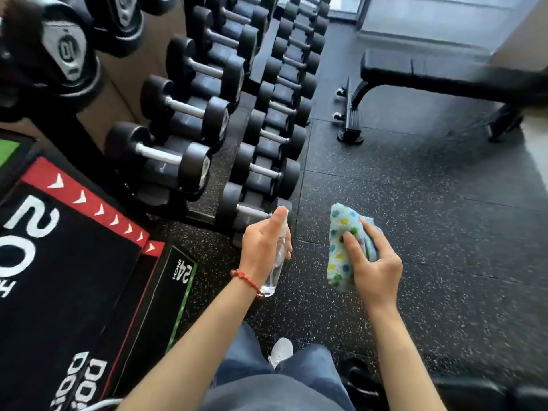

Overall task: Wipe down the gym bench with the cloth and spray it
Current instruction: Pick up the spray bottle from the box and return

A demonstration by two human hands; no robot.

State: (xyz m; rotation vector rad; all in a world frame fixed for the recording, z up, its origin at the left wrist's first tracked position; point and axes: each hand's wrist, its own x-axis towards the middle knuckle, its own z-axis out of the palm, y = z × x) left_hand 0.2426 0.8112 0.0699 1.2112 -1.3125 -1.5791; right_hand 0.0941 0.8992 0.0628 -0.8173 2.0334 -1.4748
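Note:
My left hand [262, 247] grips a clear spray bottle [277, 266], index finger lying over its white nozzle, which points towards the cloth. My right hand [372, 264] holds a bunched light-blue cloth [341, 247] with coloured flower spots, a short gap to the right of the bottle. Both are held in front of me above the floor. The black gym bench [430, 74] stands far off at the upper right, with its front foot [351, 123] on the floor. Its right end is blurred.
A long rack of black dumbbells [207, 114] runs along the left. Black plyo boxes [68, 277] marked 20 and 24 stand at the lower left. Speckled black rubber floor [430, 218] lies between me and the bench. My jeans and a white shoe [280, 351] show below.

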